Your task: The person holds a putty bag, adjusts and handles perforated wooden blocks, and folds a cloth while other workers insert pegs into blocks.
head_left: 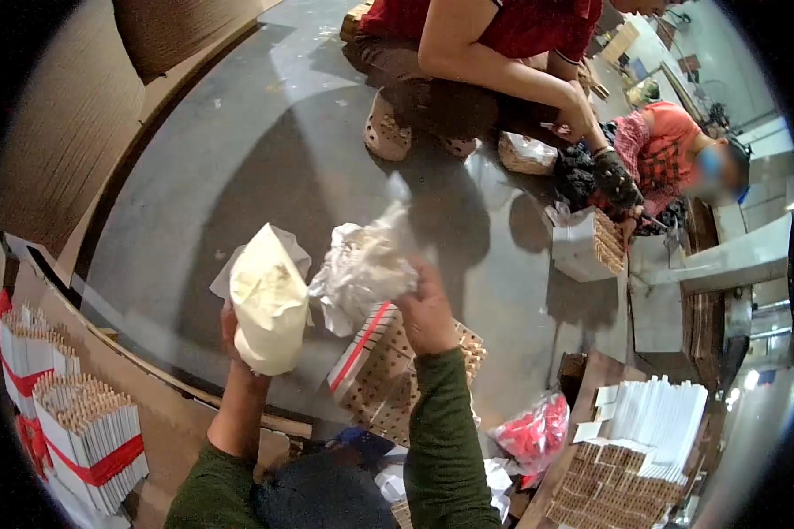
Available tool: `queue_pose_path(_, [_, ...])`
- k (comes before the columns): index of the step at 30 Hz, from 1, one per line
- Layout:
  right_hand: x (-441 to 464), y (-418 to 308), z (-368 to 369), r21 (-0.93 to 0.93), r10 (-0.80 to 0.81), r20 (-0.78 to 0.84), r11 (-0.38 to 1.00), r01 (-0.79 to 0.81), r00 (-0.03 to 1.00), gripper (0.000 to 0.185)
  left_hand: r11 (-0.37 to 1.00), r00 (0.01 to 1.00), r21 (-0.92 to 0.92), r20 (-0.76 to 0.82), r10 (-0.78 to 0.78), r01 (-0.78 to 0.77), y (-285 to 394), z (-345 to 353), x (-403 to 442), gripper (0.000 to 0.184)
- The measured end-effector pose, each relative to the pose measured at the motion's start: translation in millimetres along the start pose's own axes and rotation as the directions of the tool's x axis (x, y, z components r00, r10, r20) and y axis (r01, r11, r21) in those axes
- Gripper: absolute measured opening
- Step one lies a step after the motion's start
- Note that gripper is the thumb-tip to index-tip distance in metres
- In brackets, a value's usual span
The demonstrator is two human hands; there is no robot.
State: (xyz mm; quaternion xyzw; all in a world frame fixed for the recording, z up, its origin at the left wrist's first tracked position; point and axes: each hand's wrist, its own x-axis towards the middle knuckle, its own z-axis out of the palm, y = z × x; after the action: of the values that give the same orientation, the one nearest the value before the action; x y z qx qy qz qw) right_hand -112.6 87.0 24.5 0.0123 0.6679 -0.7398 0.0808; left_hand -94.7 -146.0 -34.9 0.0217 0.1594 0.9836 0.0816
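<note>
My left hand (230, 330) is wrapped round the lower left side of a bundle in pale yellow paper (272, 309), held upright above the floor. White paper shows behind the bundle's top; what is inside it is hidden. To the right, my right hand (428, 317) is closed on crumpled white wrapping (357, 269), whose top edge is smeared by motion. Just below that hand lies a block of packed wooden-ended sticks (379, 379) with a red band, partly covered by my sleeve.
Red-banded stick bundles (88, 432) stand at the lower left beside a cardboard edge. A person in a red shirt (520, 35) crouches ahead; another person (666, 150) sits at right near a white stick bundle (582, 247). A red plastic bag (538, 432) and stacked sticks (631, 450) lie lower right.
</note>
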Motion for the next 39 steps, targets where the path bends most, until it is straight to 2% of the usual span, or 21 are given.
queue_pose_path(1, [-7, -1, -1, 0.060, 0.044, -0.106, 0.997, -0.037, 0.993, 0.045, 0.999, 0.992, 0.002, -0.121, 0.035, -0.035, -5, 14, 1, 0.060])
queue_pose_path(2, [-12, -2, -3, 0.124, 0.094, -0.211, 0.990, -0.069, 0.973, 0.049, 0.994, 0.929, -0.028, -0.358, 0.088, -0.105, -12, 34, 4, 0.059])
queue_pose_path(5, [-21, 3, -13, 0.207, 0.130, -0.214, 0.975, -0.085, 0.968, 0.050, 0.999, 0.969, 0.033, -0.247, 0.025, -0.017, -17, 41, -5, 0.060])
queue_pose_path(7, [-25, 0, -11, 0.241, 0.109, -0.241, 0.969, -0.050, 0.964, 0.049, 0.964, 0.988, 0.261, -0.153, -0.003, 0.043, -19, 44, -9, 0.061])
queue_pose_path(10, [-34, -20, 2, 0.627, 0.147, -0.244, 0.778, 0.041, 0.959, 0.068, 0.951, 0.988, 0.296, -0.150, -0.042, 0.085, -20, 57, -12, 0.066])
queue_pose_path(11, [-42, 7, -16, 0.615, 0.039, -0.116, 0.788, 0.041, 0.992, 0.065, 0.966, 0.974, 0.241, -0.222, -0.042, 0.096, -21, 68, -12, 0.065])
queue_pose_path(12, [-45, 22, -25, 0.615, 0.038, -0.115, 0.788, 0.041, 0.993, 0.065, 0.966, 0.974, 0.241, -0.221, -0.041, 0.095, -22, 70, -12, 0.065])
queue_pose_path(14, [-49, 52, -46, 0.705, -0.089, 0.111, 0.709, -0.015, 0.990, 0.072, 0.937, 0.984, 0.343, -0.176, -0.008, 0.069, -25, 74, -12, 0.064])
queue_pose_path(15, [-48, 80, -66, 0.398, -0.031, 0.128, 0.917, -0.023, 0.991, 0.074, 0.936, 0.985, 0.345, -0.174, -0.012, 0.073, -27, 76, -13, 0.064])
queue_pose_path(16, [-47, 107, -87, 0.036, 0.028, 0.146, 0.999, -0.033, 0.989, 0.077, 0.911, 0.979, 0.405, -0.204, 0.001, 0.084, -28, 77, -15, 0.065])
queue_pose_path(20, [-62, 26, -44, 0.156, -0.009, -0.132, 0.987, 0.030, 0.991, 0.080, 0.813, 0.969, 0.582, -0.220, 0.111, 0.039, -31, 86, -16, 0.063])
queue_pose_path(22, [-67, 10, -41, 0.543, -0.048, -0.058, 0.837, 0.072, 0.997, 0.084, 0.795, 0.970, 0.606, -0.192, 0.150, -0.002, -31, 90, -15, 0.060])
queue_pose_path(24, [-67, -3, -40, 0.499, -0.025, -0.054, 0.865, 0.048, 0.998, 0.094, 0.775, 0.968, 0.630, -0.164, 0.190, -0.045, -31, 93, -14, 0.058])
queue_pose_path(26, [-64, -16, -37, 0.253, -0.169, -0.088, 0.949, 0.187, 0.982, 0.099, 0.754, 0.966, 0.654, -0.146, 0.213, -0.067, -31, 96, -14, 0.056])
queue_pose_path(27, [-63, -25, -34, 0.240, -0.157, -0.041, 0.957, 0.162, 0.987, 0.111, 0.753, 0.966, 0.654, -0.146, 0.212, -0.067, -30, 98, -15, 0.056])
queue_pose_path(30, [-65, -27, -44, 0.119, -0.098, 0.098, 0.989, 0.086, 0.990, 0.119, 0.691, 0.970, 0.722, -0.140, 0.198, -0.036, -27, 102, -17, 0.057])
queue_pose_path(32, [-71, -30, -50, 0.047, -0.033, 0.087, 0.998, 0.029, 0.996, 0.120, 0.671, 0.979, 0.740, -0.114, 0.170, -0.031, -25, 104, -18, 0.060])
queue_pose_path(35, [-74, -28, -63, -0.386, 0.057, 0.163, 0.923, 0.010, 0.985, 0.105, 0.623, 0.992, 0.779, -0.017, 0.127, -0.067, -20, 101, -17, 0.061])
queue_pose_path(36, [-72, -33, -59, -0.385, 0.060, 0.161, 0.923, 0.006, 0.985, 0.105, 0.624, 0.992, 0.779, -0.019, 0.125, -0.063, -19, 102, -16, 0.061])
queue_pose_path(38, [-68, -50, -48, -0.192, -0.010, 0.332, 0.978, 0.078, 0.943, 0.094, 0.542, 0.996, 0.837, 0.037, 0.079, -0.074, -17, 104, -17, 0.059])
queue_pose_path(39, [-69, -55, -45, -0.318, -0.093, 0.329, 0.926, 0.203, 0.940, 0.077, 0.543, 0.997, 0.837, 0.031, 0.075, -0.067, -17, 104, -17, 0.059])
